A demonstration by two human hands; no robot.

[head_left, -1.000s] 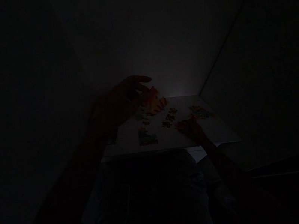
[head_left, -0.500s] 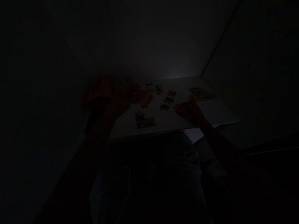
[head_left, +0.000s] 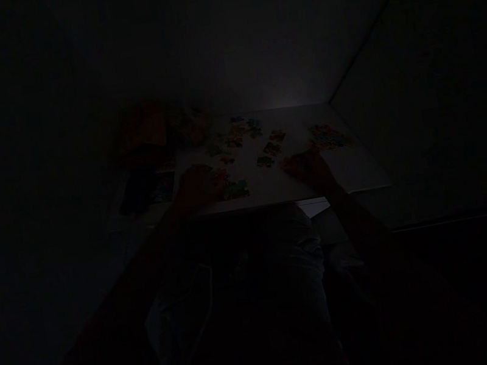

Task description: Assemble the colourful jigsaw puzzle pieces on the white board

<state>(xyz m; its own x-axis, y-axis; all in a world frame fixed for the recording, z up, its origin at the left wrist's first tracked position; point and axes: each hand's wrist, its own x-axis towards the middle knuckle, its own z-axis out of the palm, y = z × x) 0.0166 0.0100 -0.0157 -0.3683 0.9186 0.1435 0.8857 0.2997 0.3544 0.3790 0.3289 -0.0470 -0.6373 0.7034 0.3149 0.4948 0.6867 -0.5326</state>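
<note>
The scene is very dark. A white board [head_left: 267, 188] lies across my lap, with scattered jigsaw puzzle pieces on it. My left hand [head_left: 196, 189] rests near the board's front edge, just left of a joined cluster of puzzle pieces [head_left: 234, 190]. My right hand [head_left: 310, 170] lies on the board with its fingertips close to a larger multicoloured cluster of pieces [head_left: 329, 137]. Whether either hand holds a piece is hidden by the darkness.
An orange object [head_left: 140, 131] and a dark, picture-printed item [head_left: 147, 191] lie left of the board. Small groups of pieces [head_left: 271, 148] sit mid-board. My dark trousers [head_left: 241, 281] fill the lower view, and dim walls surround the board.
My left hand has come down from above the far pieces to the board's front edge, uncovering the orange object. The board sits higher in the view, and the scene is darker.
</note>
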